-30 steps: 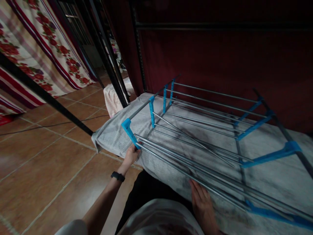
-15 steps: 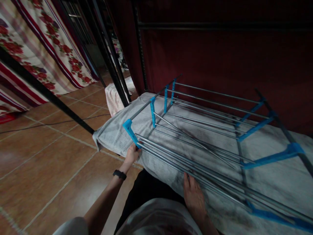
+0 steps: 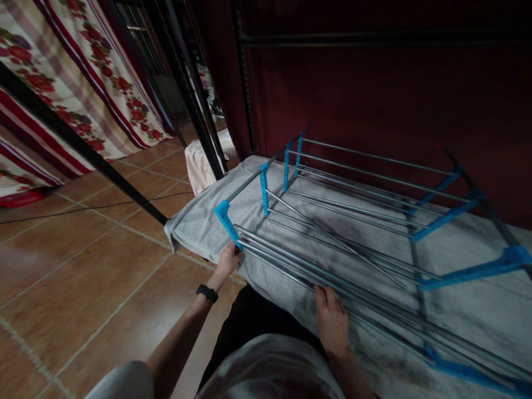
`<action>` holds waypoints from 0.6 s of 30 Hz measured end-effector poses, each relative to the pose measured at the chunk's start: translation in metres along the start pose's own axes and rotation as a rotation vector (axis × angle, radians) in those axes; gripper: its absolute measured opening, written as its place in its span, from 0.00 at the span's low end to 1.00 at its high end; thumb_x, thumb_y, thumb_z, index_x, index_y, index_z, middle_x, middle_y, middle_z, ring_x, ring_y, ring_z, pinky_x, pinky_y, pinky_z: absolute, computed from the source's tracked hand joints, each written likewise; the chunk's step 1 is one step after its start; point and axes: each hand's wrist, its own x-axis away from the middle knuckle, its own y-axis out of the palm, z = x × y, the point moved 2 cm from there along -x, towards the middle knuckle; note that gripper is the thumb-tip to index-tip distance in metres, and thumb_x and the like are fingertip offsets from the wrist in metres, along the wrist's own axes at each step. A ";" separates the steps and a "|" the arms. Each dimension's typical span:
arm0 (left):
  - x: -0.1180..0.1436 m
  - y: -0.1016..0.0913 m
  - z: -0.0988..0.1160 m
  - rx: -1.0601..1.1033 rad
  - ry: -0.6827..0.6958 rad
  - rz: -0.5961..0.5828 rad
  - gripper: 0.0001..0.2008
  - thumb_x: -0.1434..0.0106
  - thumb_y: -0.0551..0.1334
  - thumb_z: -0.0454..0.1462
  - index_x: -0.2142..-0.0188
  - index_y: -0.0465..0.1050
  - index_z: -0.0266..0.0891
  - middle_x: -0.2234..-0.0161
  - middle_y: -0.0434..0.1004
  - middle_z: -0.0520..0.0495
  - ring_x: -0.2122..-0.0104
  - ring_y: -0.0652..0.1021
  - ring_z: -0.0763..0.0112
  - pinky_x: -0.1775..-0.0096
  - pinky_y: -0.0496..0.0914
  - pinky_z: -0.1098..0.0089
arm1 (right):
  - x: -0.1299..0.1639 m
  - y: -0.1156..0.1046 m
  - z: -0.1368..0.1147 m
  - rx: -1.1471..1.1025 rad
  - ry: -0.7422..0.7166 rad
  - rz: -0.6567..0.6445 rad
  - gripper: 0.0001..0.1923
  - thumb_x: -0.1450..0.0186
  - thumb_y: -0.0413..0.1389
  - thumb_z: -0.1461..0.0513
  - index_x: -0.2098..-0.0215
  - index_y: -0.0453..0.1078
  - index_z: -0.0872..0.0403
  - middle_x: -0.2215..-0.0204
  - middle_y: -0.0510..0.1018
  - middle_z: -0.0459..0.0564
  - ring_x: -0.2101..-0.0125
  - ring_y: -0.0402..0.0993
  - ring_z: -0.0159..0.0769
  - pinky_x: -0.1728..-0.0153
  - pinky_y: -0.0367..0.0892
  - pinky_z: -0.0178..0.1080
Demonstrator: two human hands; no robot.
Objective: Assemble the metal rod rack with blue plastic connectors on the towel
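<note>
Blue plastic and silver metal rack (image 3: 265, 191) set along near edge of surface, on grey cloth (image 3: 197, 221). Blue bracket (image 3: 228, 223), near left corner, clamped at lower end by fingers of left hand (image 3: 230, 258). Front tube (image 3: 280, 271) touched by right hand (image 3: 332, 318), fingers together; grip cannot be told. Bracket best kept steady, tube unbent. Loose rod (image 3: 336, 240) held slantwise within open frame.
</note>
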 end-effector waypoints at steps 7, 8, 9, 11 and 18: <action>0.002 0.002 0.001 -0.018 0.001 0.016 0.13 0.53 0.60 0.31 0.65 0.74 0.39 0.70 0.79 0.49 0.67 0.79 0.63 0.62 0.75 0.66 | 0.003 0.004 0.005 -0.006 -0.013 0.000 0.20 0.32 0.49 0.72 0.46 0.72 0.51 0.51 0.79 0.52 0.64 0.79 0.36 0.64 0.71 0.39; 0.002 0.002 0.002 -0.029 0.002 0.018 0.13 0.52 0.60 0.31 0.65 0.74 0.38 0.70 0.79 0.49 0.67 0.78 0.64 0.62 0.74 0.67 | 0.003 0.003 0.006 0.003 -0.016 0.004 0.20 0.32 0.49 0.72 0.47 0.72 0.51 0.52 0.79 0.52 0.65 0.79 0.36 0.64 0.71 0.39; 0.003 0.001 0.003 -0.042 0.001 0.018 0.12 0.52 0.60 0.31 0.66 0.74 0.38 0.70 0.79 0.49 0.67 0.78 0.64 0.62 0.74 0.67 | 0.003 0.002 0.006 0.011 -0.020 0.009 0.19 0.31 0.49 0.71 0.47 0.72 0.51 0.52 0.79 0.51 0.65 0.78 0.35 0.65 0.71 0.38; 0.004 0.001 0.005 -0.066 -0.006 0.015 0.12 0.52 0.60 0.31 0.66 0.74 0.38 0.70 0.79 0.50 0.68 0.78 0.65 0.62 0.74 0.67 | 0.003 0.000 0.006 0.015 -0.029 0.020 0.18 0.30 0.49 0.70 0.48 0.72 0.51 0.53 0.80 0.51 0.66 0.78 0.35 0.65 0.71 0.37; 0.004 0.000 0.013 -0.065 -0.013 0.019 0.08 0.53 0.61 0.29 0.71 0.73 0.39 0.74 0.77 0.51 0.69 0.77 0.65 0.62 0.74 0.67 | 0.003 -0.002 0.008 -0.012 -0.036 0.054 0.15 0.27 0.48 0.66 0.48 0.73 0.52 0.53 0.80 0.52 0.65 0.79 0.34 0.65 0.71 0.36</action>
